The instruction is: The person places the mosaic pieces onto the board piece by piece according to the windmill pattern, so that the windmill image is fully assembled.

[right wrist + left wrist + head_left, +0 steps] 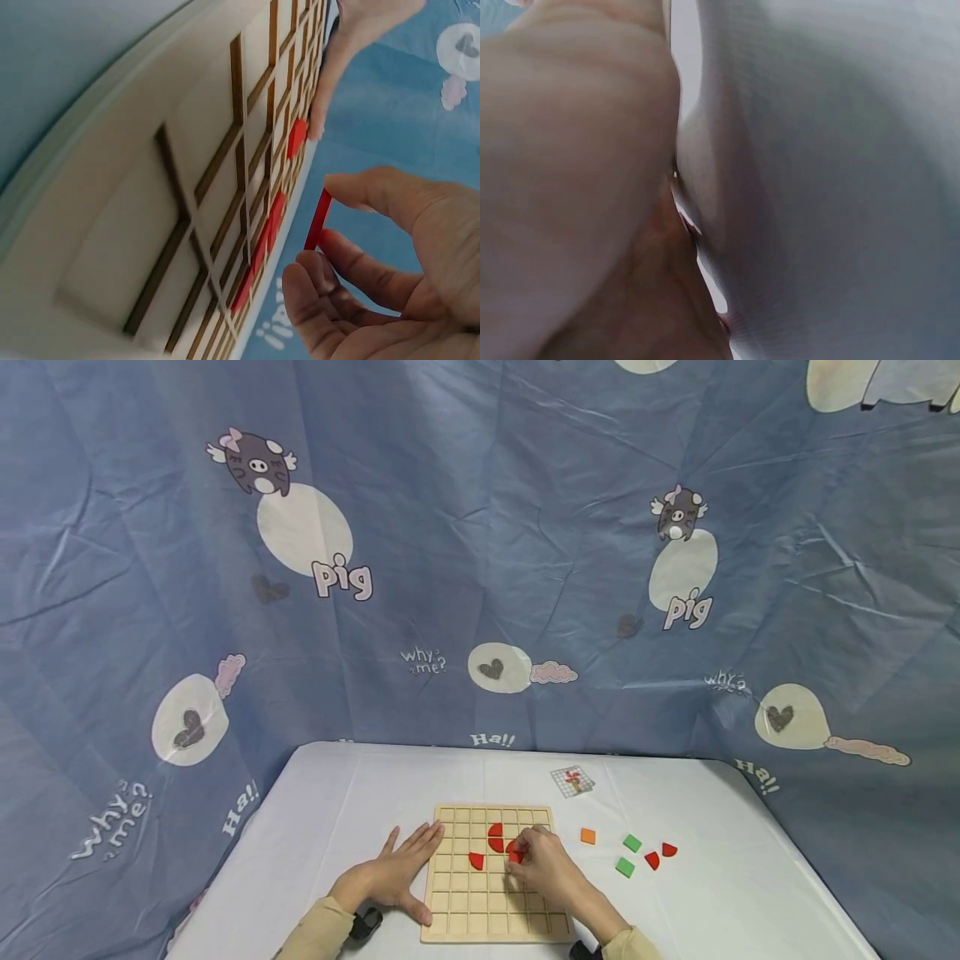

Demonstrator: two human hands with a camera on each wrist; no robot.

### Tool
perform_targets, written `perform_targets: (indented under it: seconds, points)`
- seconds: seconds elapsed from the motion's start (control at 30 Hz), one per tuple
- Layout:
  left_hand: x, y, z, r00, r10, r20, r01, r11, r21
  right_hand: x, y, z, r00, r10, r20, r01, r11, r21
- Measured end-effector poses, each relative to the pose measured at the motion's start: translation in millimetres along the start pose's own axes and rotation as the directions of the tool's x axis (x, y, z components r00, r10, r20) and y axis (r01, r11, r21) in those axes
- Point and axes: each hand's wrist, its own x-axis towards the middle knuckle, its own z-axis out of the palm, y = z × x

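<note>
A wooden grid board (480, 928) lies on the white table. My left hand (392, 875) rests at its left edge, with fingers spread along the upper side and the thumb near the lower corner. Over the board's right half, my right hand (553, 867) pinches a thin red piece (319, 219) between thumb and fingertips; in the right wrist view it is seen edge-on, above the grid. Several red quarter-circle pieces (496, 844) sit in grid cells, one of them (476, 861) apart to the lower left. The left wrist view holds mostly blurred skin and pale surface.
Right of the board lie an orange square (588, 836), two green squares (632, 842) and two red quarter-circles (652, 860). A small gridded card with a red and green pattern (572, 781) lies behind them. A blue printed curtain (420, 710) hangs round the table.
</note>
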Motion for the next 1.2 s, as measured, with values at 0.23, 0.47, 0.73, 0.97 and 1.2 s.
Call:
perform_targets:
  seconds: [0.23,0.47,0.73,0.97,1.2]
  points:
    - [-0.2,0.8,0.3,1.000,-0.007,-0.002,0.007,1.000,0.002,7.2,-7,13,0.999,-0.005,0.046,0.004,1.000,0.007]
    - [0.2,-0.3,2.0,1.000,-0.015,0.000,0.015,1.000,0.002,10.9,-11,22,0.997,-0.012,0.081,0.012,1.000,0.000]
    - [1.6,-1.9,3.8,1.000,-0.023,-0.004,0.023,1.000,0.005,11.8,-9,28,0.995,-0.003,0.104,0.004,1.000,-0.011]
    - [1.4,-1.3,3.6,1.000,-0.028,0.001,0.028,1.000,0.003,12.5,-5,28,0.995,0.000,0.099,-0.001,1.000,0.013]
    - [2.2,-0.9,1.9,0.999,-0.031,-0.008,0.031,0.999,0.012,14.1,-4,27,0.996,-0.006,0.091,0.006,1.000,0.007]
